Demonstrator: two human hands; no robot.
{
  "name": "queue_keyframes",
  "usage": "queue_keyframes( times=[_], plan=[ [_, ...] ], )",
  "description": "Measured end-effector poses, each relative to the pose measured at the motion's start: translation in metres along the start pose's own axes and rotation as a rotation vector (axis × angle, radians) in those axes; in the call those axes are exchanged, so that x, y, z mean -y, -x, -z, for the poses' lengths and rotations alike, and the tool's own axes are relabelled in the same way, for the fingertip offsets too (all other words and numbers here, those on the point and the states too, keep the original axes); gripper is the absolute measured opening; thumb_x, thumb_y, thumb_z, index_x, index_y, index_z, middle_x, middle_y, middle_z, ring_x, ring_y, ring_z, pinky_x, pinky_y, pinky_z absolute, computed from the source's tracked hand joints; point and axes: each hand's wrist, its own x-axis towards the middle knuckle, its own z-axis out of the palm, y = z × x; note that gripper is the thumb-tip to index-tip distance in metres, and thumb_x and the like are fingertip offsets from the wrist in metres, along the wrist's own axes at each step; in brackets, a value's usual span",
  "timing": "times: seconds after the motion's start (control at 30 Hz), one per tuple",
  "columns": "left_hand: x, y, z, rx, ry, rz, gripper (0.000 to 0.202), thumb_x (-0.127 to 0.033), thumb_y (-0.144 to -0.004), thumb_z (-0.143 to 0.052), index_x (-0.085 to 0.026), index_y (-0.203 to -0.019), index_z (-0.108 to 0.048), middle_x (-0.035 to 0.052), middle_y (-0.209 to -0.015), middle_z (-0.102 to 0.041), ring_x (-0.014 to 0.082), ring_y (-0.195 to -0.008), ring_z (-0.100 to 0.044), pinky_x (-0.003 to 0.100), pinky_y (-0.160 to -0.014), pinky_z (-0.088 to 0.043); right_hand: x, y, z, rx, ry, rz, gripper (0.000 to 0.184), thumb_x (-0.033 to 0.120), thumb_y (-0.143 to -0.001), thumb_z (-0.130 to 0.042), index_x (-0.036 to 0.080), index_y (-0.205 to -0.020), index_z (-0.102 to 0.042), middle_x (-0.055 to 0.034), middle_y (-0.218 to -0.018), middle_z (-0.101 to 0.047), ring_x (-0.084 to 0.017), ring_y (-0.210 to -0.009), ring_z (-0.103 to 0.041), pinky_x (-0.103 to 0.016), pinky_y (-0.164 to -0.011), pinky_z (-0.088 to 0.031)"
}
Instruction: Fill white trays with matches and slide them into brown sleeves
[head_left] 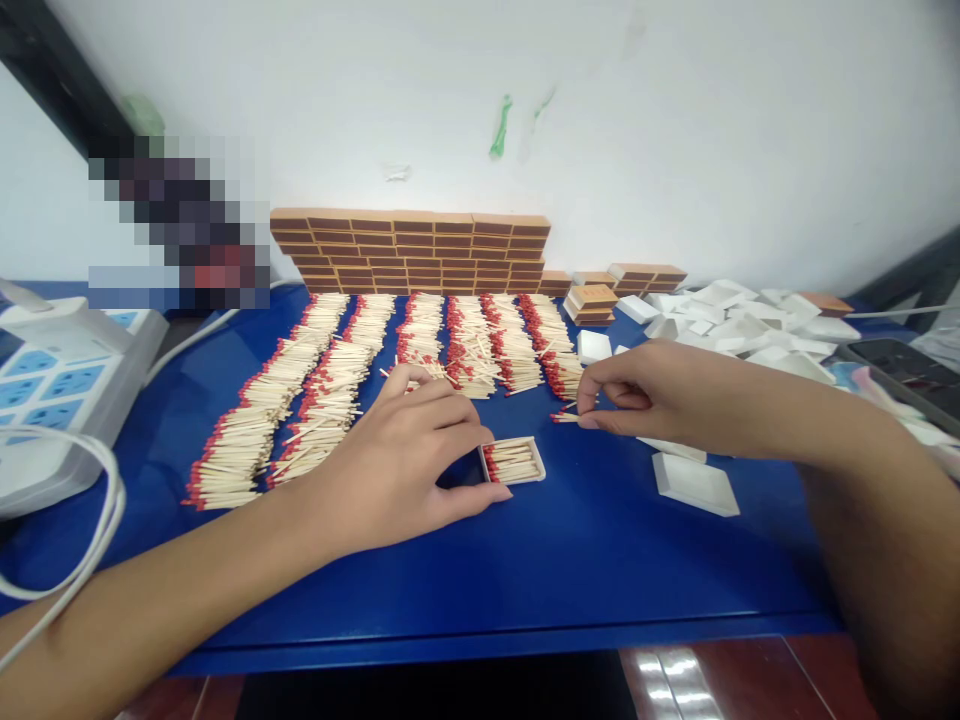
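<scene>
My left hand (409,450) steadies a small white matchbox tray (540,460), thumb and forefinger at its left corners. Red-headed matches (511,462) lie in the tray, their heads to the left. To the right, my right hand (645,395) pinches a few matches (566,418) between thumb and fingertips, just above the blue table (480,580). Behind both hands run several rows of loose matches (469,345), heads mostly leftward. Part of the rows is hidden by my left hand.
Brown matchboxes (412,250) are stacked like a wall at the back. White empty trays (720,310) are heaped at the right, with one tray (696,485) nearer the front. A phone (907,365) lies far right; a power strip (52,390) and white cable (112,500) are at left.
</scene>
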Motion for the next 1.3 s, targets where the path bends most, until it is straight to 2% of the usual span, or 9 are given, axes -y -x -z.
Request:
queue_keyframes(
  times=[0.13, 0.23, 0.47, 0.6, 0.8, 0.9, 1.03, 1.3],
  plan=[
    [-0.001, 0.0, 0.0, 0.004, -0.003, 0.005, 0.027, -0.047, -0.099, -0.075, -0.02, -0.101, -0.077, 0.0032, -0.096, -0.077, 0.0214, -0.095, -0.069, 0.044, -0.106, -0.038, 0.01, 0.003, 0.0, 0.006, -0.078, 0.038, 0.026, 0.048, -0.098, -0.065, 0.026, -0.086, -0.073, 0.0038, -0.062, -0.049, -0.013, -0.053, -0.041, -0.03, -0.051, -0.03],
    [-0.001, 0.0, 0.0, 0.014, -0.007, 0.01, 0.028, -0.047, -0.099, -0.075, -0.02, -0.101, -0.077, 0.0033, -0.095, -0.077, 0.0216, -0.094, -0.069, 0.044, -0.105, -0.038, 0.025, 0.003, -0.003, 0.001, -0.149, 0.099, 0.024, 0.046, -0.098, -0.065, 0.026, -0.087, -0.072, 0.0061, -0.062, -0.042, -0.013, -0.053, -0.04, -0.029, -0.053, -0.032],
    [0.001, 0.0, -0.001, 0.014, -0.001, 0.002, 0.03, -0.048, -0.1, -0.073, -0.018, -0.1, -0.077, 0.0039, -0.093, -0.075, 0.0221, -0.093, -0.068, 0.044, -0.102, -0.038, 0.048, -0.006, -0.022, -0.005, -0.226, 0.182, 0.016, 0.04, -0.098, -0.065, 0.026, -0.095, -0.073, 0.0083, -0.063, -0.045, -0.012, -0.054, -0.04, -0.026, -0.053, -0.03],
    [0.0, 0.0, -0.001, 0.024, 0.0, 0.01, 0.029, -0.048, -0.099, -0.074, -0.019, -0.097, -0.076, 0.0035, -0.094, -0.075, 0.0223, -0.094, -0.068, 0.044, -0.102, -0.037, 0.046, -0.008, -0.024, -0.005, -0.21, 0.186, 0.016, 0.04, -0.099, -0.066, 0.026, -0.098, -0.074, 0.008, -0.063, -0.044, -0.012, -0.054, -0.042, -0.026, -0.053, -0.03],
    [0.0, 0.0, 0.0, 0.024, 0.012, 0.01, 0.029, -0.047, -0.099, -0.074, -0.018, -0.099, -0.076, 0.003, -0.093, -0.074, 0.0217, -0.093, -0.067, 0.044, -0.102, -0.037, 0.038, -0.004, -0.015, -0.091, -0.183, 0.206, 0.015, 0.039, -0.097, -0.069, 0.025, -0.096, -0.073, 0.0088, -0.061, -0.039, -0.011, -0.053, -0.039, -0.027, -0.055, -0.028],
    [0.0, 0.0, 0.0, 0.018, 0.009, 0.004, 0.029, -0.047, -0.1, -0.073, -0.018, -0.098, -0.076, 0.0035, -0.094, -0.074, 0.0214, -0.093, -0.067, 0.043, -0.102, -0.037, 0.042, -0.004, -0.017, -0.051, -0.205, 0.218, 0.013, 0.037, -0.096, -0.07, 0.025, -0.1, -0.075, 0.0086, -0.062, -0.041, -0.011, -0.054, -0.039, -0.027, -0.055, -0.028],
    [0.0, -0.001, -0.001, 0.019, -0.001, 0.013, 0.03, -0.048, -0.1, -0.073, -0.018, -0.096, -0.076, 0.0031, -0.093, -0.074, 0.0221, -0.095, -0.067, 0.044, -0.103, -0.036, 0.05, -0.008, -0.024, 0.013, -0.232, 0.212, 0.016, 0.036, -0.097, -0.068, 0.024, -0.089, -0.073, 0.0071, -0.064, -0.047, -0.011, -0.055, -0.04, -0.027, -0.053, -0.027],
    [0.001, 0.001, -0.002, 0.018, 0.004, 0.011, 0.029, -0.047, -0.1, -0.073, -0.019, -0.099, -0.076, 0.0032, -0.094, -0.074, 0.0221, -0.094, -0.068, 0.043, -0.103, -0.037, 0.044, -0.008, -0.024, -0.033, -0.174, 0.197, 0.021, 0.041, -0.098, -0.066, 0.024, -0.084, -0.068, 0.0075, -0.062, -0.043, -0.011, -0.054, -0.039, -0.027, -0.051, -0.028]
  ],
)
